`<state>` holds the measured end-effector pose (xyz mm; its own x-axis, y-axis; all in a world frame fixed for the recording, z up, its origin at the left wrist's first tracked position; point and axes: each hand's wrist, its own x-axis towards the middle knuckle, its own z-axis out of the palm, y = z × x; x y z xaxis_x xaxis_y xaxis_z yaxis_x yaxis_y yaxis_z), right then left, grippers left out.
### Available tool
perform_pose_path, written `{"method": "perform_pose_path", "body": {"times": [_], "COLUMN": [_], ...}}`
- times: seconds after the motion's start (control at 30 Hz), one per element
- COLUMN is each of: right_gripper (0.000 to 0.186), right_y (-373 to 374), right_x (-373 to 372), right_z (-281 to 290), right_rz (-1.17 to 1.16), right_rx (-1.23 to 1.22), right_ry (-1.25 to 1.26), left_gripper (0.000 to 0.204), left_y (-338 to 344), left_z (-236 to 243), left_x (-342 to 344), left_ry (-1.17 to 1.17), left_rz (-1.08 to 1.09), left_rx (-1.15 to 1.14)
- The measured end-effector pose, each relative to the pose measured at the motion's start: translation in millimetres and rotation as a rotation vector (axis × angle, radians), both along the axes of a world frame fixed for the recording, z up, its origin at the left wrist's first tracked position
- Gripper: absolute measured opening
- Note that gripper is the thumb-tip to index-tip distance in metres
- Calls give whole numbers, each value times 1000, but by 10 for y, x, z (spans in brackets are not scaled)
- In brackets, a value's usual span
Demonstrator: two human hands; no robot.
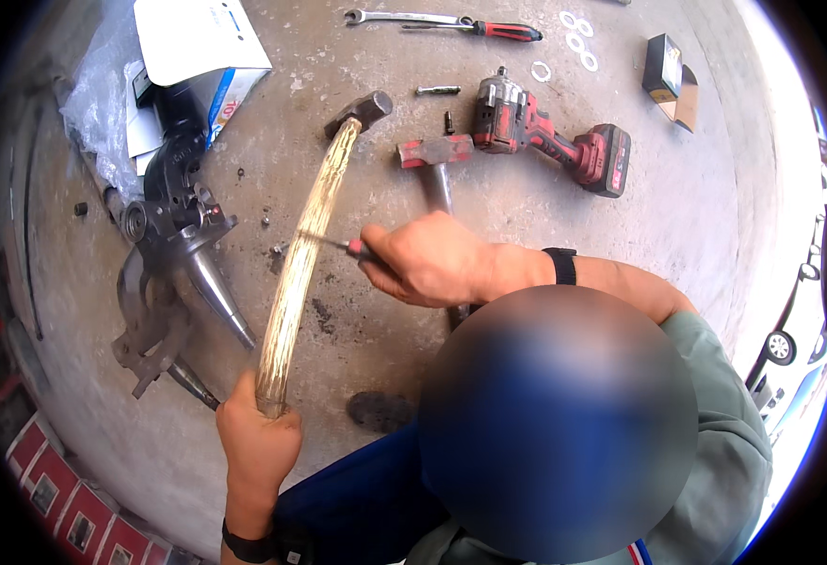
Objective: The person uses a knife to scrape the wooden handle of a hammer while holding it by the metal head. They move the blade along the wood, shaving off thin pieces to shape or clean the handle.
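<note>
My left hand (258, 438) is closed around the butt of a hammer (308, 231) with a pale, rough wooden handle. Its dark steel head (362, 111) points away from me. In my right hand (428, 259) is a thin-shafted screwdriver (354, 248) with a red grip, mostly hidden by the fingers. The shaft crosses the middle of the hammer handle; I cannot tell whether it touches. Beneath my right forearm lies a second hammer (437, 153) with a worn red head, part of its handle covered. A blurred round area hides the lower middle.
A red cordless impact wrench (550, 132) rests beyond my right hand. Steel steering knuckles (173, 235) with tapered spindles lie left. Farther off are a wrench (404, 19), another screwdriver (508, 32), a bolt (438, 90), white rings (578, 42), a small box (663, 71) and a white carton (197, 42).
</note>
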<state>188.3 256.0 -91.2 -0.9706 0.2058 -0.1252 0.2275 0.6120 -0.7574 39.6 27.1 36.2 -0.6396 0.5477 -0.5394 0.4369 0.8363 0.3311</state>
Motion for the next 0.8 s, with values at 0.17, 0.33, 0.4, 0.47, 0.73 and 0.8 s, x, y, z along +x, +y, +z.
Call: {"method": "perform_pose_path", "body": {"times": [0.17, 0.33, 0.4, 0.47, 0.73, 0.8], "right_gripper": [26, 26, 28, 29, 27, 30], "right_y": [547, 22, 180, 515, 214, 594], "right_x": [-266, -54, -151, -271, -252, -411], "right_z": [-444, -33, -46, -351, -87, -363], "right_rz": [-321, -9, -129, -358, -85, -339], "right_rx": [193, 35, -9, 88, 20, 83], "right_ry": [-31, -46, -36, -52, -20, -142], "left_gripper": [13, 12, 12, 12, 11, 11], "left_y": [25, -100, -41, -4, 9, 28], "left_z": [2, -60, -8, 1, 33, 17], "left_x": [-17, -61, -55, -29, -58, -65], "left_ry": [-100, -114, -115, -122, -236, -229], "left_rz": [89, 93, 113, 114, 262, 214], "left_rx": [31, 17, 43, 57, 28, 51]}}
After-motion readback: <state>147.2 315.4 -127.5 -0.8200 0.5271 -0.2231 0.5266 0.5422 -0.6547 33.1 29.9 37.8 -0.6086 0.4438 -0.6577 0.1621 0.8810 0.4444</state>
